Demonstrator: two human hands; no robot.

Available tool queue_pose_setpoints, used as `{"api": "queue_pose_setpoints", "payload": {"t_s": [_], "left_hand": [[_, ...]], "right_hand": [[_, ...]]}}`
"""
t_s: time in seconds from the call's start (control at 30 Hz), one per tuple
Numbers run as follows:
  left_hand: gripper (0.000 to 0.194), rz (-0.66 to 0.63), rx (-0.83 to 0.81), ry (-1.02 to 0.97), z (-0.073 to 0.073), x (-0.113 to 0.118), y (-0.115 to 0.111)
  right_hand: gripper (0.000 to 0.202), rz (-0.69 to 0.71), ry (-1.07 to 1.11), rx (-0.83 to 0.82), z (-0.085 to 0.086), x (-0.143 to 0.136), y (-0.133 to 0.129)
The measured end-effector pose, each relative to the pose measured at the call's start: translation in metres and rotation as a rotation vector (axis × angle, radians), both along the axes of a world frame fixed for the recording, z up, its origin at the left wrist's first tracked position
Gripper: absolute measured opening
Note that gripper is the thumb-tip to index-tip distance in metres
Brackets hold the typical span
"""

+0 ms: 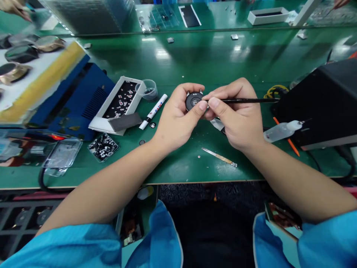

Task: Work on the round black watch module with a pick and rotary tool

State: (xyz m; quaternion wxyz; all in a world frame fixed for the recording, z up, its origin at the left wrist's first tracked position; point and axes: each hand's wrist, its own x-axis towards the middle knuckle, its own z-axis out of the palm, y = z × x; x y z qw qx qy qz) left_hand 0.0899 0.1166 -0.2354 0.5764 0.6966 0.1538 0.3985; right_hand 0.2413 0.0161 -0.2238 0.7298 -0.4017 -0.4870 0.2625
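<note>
My left hand [177, 121] is closed around a round black watch case [193, 99], whose metal lugs stick out at the top. Pinched in my right hand [237, 111] is a thin dark stick-like tool [248, 101], its shaft pointing right. The tool's tip end is at the face of the watch case, where my thumbs and fingers partly cover it. Below my hands a small blade with a tan handle [220, 157] lies on the green bench [178, 167]. Part of another pale and black item [219, 124] shows under my right hand.
On the left are a white box [117, 100] of small parts, a clear cup [150, 90], a paint marker [153, 111], a clear tray of parts [103, 147] and a blue machine [69, 100] with watches on top. A squeeze bottle [283, 130] and black box [318, 104] stand right.
</note>
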Motion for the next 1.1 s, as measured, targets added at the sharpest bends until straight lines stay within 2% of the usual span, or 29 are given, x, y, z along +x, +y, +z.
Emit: {"api": "queue_pose_setpoints", "payload": {"t_s": [0.2,0.43,0.7,0.8,0.93,1.1], "left_hand": [[0.069,0.0,0.015,0.017,-0.0002,-0.0018,0.0008],[0.069,0.029,0.033,0.034,-0.0028,-0.0032,0.0017],[0.069,0.021,0.029,0.038,0.0008,-0.0025,-0.0002],[0.07,0.002,-0.007,0.03,0.0003,-0.0021,-0.0006],[0.068,0.027,0.024,0.01,-0.0019,-0.0017,-0.0015],[0.065,0.031,0.008,0.004,-0.0001,-0.0023,-0.0059]], "right_hand": [[0.045,-0.004,-0.007,-0.023,0.0025,0.0003,-0.0009],[0.033,0.0,-0.043,0.042,-0.0035,0.0019,-0.0007],[0.023,0.011,-0.005,0.068,-0.0017,-0.0004,-0.0015],[0.022,0.004,-0.004,0.073,-0.0011,-0.002,-0.0019],[0.016,0.001,-0.014,0.093,-0.0033,-0.0019,-0.0018],[0.021,0.055,-0.012,0.096,-0.0047,0.0025,0.0006]]}}
